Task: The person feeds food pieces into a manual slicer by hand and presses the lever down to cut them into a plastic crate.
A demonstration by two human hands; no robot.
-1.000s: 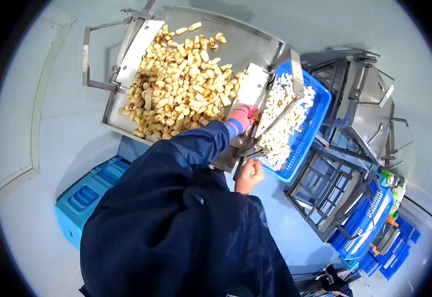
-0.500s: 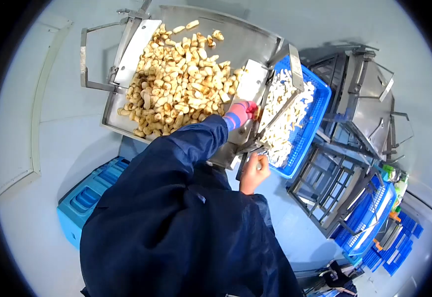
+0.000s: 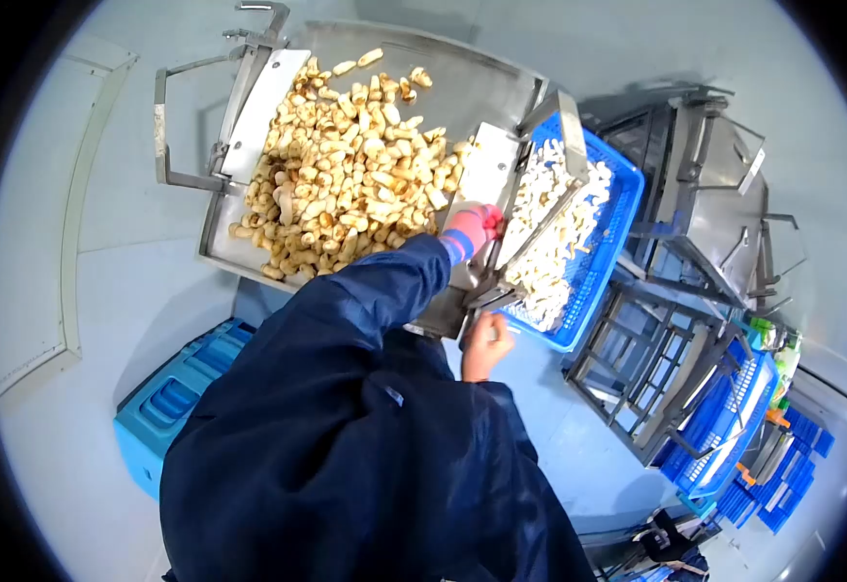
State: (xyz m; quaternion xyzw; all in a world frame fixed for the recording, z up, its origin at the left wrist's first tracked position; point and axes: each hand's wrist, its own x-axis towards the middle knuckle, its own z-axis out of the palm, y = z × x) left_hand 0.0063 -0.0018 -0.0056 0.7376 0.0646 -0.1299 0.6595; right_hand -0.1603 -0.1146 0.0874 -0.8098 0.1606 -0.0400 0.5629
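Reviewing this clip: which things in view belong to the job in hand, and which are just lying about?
Seemingly part of the job:
yellowish pieces
metal tray holding them
white board near the gloved left hand
white pieces
blue basket holding those

Apparently just lying about:
turquoise box
metal stand at right
second blue basket

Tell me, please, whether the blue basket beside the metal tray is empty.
Not empty: the blue basket holds many pale pieces, spread inside.
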